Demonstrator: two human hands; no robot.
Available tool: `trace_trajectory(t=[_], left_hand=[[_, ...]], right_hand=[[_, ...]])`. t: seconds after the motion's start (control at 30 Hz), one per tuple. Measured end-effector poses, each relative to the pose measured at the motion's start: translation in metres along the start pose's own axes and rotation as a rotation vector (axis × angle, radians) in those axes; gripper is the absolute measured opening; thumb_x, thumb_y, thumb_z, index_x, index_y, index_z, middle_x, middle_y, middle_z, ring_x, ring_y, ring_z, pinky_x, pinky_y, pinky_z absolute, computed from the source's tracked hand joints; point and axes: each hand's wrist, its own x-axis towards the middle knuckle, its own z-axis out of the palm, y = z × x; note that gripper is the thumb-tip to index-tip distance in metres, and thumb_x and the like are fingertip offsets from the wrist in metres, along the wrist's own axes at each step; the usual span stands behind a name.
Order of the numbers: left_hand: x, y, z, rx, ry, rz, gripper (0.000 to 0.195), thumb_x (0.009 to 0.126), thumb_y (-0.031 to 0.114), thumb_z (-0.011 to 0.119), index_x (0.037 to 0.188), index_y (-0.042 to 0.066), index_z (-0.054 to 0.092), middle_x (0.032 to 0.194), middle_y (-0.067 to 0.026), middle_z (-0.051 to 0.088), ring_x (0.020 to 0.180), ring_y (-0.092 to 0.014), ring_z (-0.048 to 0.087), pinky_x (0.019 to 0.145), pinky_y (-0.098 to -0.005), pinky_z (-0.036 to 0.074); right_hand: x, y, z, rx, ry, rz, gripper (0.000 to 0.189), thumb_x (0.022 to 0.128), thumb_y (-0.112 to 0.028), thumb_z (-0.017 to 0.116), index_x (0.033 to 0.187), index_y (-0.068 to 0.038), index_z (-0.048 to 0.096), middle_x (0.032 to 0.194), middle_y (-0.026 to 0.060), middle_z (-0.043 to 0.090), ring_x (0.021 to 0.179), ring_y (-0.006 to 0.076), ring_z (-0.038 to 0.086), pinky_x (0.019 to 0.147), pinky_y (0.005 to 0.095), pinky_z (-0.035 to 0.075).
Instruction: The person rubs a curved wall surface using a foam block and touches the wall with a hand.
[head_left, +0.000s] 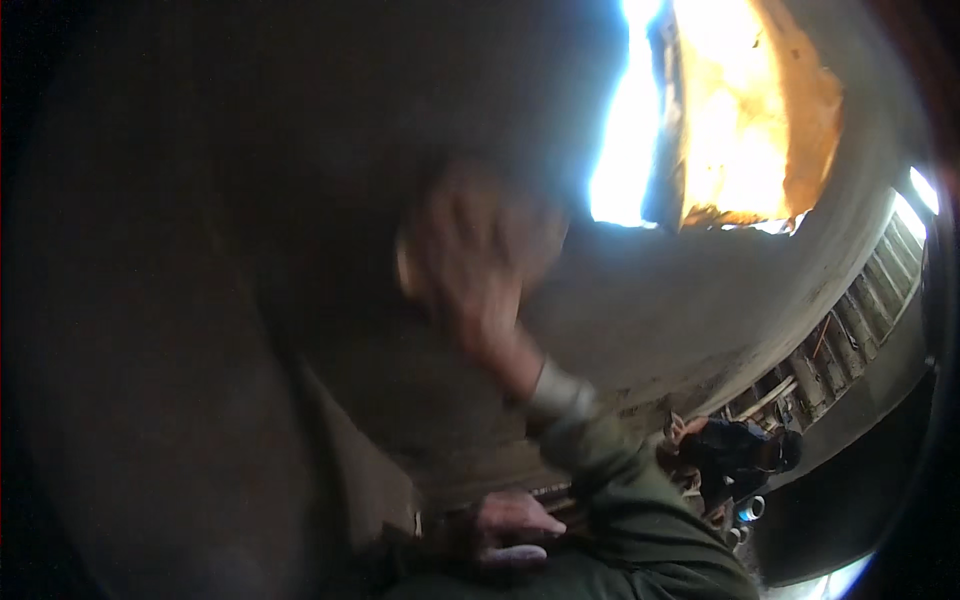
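Note:
My right hand (472, 255), in an olive sleeve with a light cuff, reaches up against a grey-brown wall surface (360, 375). It is blurred, and its fingers are spread over a tan, roundish pad (406, 262) whose edges show on both sides of the hand; what the pad is made of cannot be told. Low in the picture, near my body, is my left hand (514, 527), with its fingers bent and pointing right. Whether it holds anything is hidden by shadow and by the hand itself.
A bright opening (626, 165) with an orange-lit panel (735, 120) beside it is at upper right. At lower right a person in dark clothes (739, 457) is near a white-and-blue container (751, 509). Beyond, a slatted structure (847, 337) curves along the wall.

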Motion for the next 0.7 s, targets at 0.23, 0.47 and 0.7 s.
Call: trace_trajectory(t=[0.23,0.47,0.7], left_hand=[[0.003,0.005,0.005,0.022,0.043,0.037,0.027,0.079,0.015,0.07,0.101,0.001,0.065,0.088,-0.0116,0.067,0.078,-0.025,0.062,0.07,-0.0356,0.048],[0.015,0.0,0.004,-0.048,0.133,0.16,0.025,0.08,0.018,0.07,0.098,0.0,0.066,0.085,-0.0125,0.067,0.077,-0.024,0.062,0.067,-0.0355,0.049],[0.02,-0.004,-0.014,0.009,0.209,0.257,0.026,0.081,0.02,0.069,0.096,-0.001,0.066,0.084,-0.013,0.067,0.075,-0.023,0.063,0.065,-0.0354,0.05]], right_hand=[[-0.018,0.002,-0.042,-0.033,0.132,0.164,0.051,0.084,-0.015,0.051,0.134,-0.006,0.045,0.142,0.0153,0.037,0.134,0.0373,0.029,0.109,0.0543,0.014],[0.271,0.055,-0.117,-0.136,0.73,-0.126,0.04,0.081,-0.013,0.052,0.119,-0.001,0.052,0.129,0.0224,0.047,0.12,0.0398,0.044,0.102,0.0537,0.029],[0.362,0.041,-0.196,-0.376,0.478,-0.04,0.04,0.094,-0.017,0.035,0.131,-0.004,0.044,0.139,0.015,0.039,0.131,0.0325,0.032,0.109,0.0444,0.023]])
